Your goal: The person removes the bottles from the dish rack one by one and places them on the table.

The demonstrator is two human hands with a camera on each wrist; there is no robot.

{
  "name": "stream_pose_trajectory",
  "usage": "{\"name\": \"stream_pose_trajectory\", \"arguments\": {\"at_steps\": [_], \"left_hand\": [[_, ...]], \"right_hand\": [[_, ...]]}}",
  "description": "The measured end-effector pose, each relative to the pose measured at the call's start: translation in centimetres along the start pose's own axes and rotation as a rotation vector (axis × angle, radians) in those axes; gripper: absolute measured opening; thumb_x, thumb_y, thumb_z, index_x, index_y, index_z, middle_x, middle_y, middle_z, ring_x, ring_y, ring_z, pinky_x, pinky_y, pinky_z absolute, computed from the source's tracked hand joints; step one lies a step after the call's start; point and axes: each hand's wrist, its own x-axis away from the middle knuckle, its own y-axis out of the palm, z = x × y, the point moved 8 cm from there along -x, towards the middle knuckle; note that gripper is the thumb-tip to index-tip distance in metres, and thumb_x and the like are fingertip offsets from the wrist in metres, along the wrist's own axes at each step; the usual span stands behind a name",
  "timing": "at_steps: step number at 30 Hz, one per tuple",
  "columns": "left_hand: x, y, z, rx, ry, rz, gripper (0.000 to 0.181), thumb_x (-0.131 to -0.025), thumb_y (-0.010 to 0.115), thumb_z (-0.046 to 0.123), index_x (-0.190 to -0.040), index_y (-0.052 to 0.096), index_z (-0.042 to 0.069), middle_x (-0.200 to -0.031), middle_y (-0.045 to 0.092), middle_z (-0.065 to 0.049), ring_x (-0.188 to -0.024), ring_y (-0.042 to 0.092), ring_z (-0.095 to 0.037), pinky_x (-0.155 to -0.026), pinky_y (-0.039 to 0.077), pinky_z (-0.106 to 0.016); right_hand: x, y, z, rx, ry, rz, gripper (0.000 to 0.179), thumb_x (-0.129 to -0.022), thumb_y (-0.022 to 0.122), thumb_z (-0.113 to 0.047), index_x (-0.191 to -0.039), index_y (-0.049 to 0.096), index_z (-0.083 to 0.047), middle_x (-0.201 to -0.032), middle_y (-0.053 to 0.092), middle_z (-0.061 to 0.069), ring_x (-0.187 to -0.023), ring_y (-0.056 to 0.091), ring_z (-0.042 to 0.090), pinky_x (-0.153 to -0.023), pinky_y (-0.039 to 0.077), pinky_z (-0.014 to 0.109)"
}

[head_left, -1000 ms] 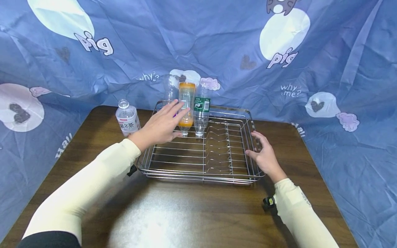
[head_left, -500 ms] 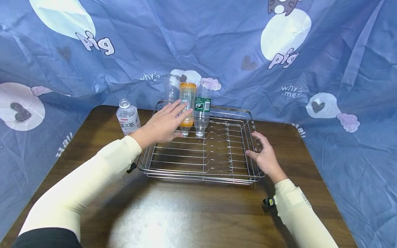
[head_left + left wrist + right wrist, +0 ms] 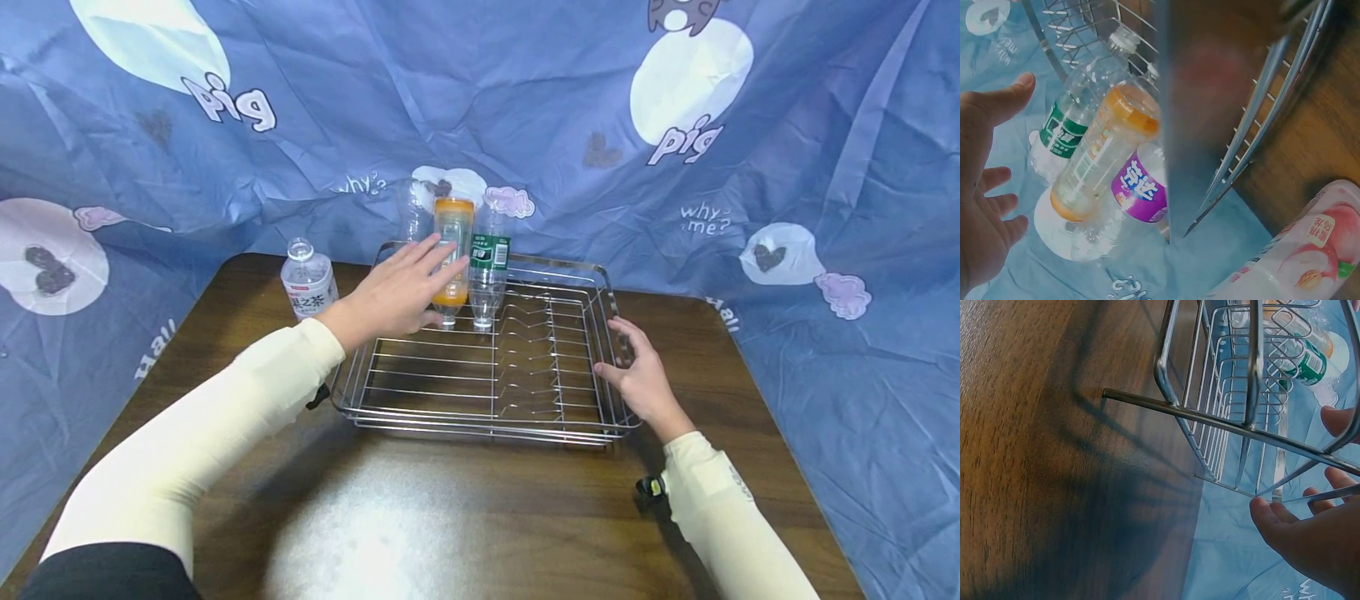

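My left hand (image 3: 401, 287), fingers spread, is beside upside-down bottles at the back left of a metal wire dish rack (image 3: 420, 362). One is a clear bottle with orange ends (image 3: 453, 212). Next to it stands a green-labelled bottle (image 3: 489, 254). A purple-labelled bottle (image 3: 1141, 187) shows in the left wrist view; the left hand mostly hides it in the head view. There a gap shows between that hand (image 3: 985, 194) and the bottles. My right hand (image 3: 643, 383) holds the rack's right side, thumb inside the rim and fingers at the outer side.
Left of the rack stands an upright white-labelled bottle (image 3: 310, 283), peaches printed on its other side. Everything stands on a dark wooden table (image 3: 480, 517). A blue printed cloth (image 3: 480, 100) hangs close behind the table's back edge.
My left hand shifts slightly up and to the right beside the orange-ended bottle. The right hand and the rack stay in place.
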Motion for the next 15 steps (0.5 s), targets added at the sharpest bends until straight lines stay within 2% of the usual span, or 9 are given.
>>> {"name": "stream_pose_trajectory", "arguments": {"at_steps": [15], "left_hand": [[-0.76,0.05,-0.08,-0.003,0.003,-0.021,0.098,-0.087,0.076,0.048,-0.161,0.024,0.010,-0.163,0.023,-0.020,-0.151,0.014,-0.041,-0.121,0.018,-0.056]], "right_hand": [[-0.10,-0.07,0.21,0.016,0.008,-0.001,0.067,-0.082,0.069,0.014,-0.143,0.041,0.015,-0.154,0.033,0.031,-0.129,0.044,0.046,-0.101,0.043,0.060]]}}
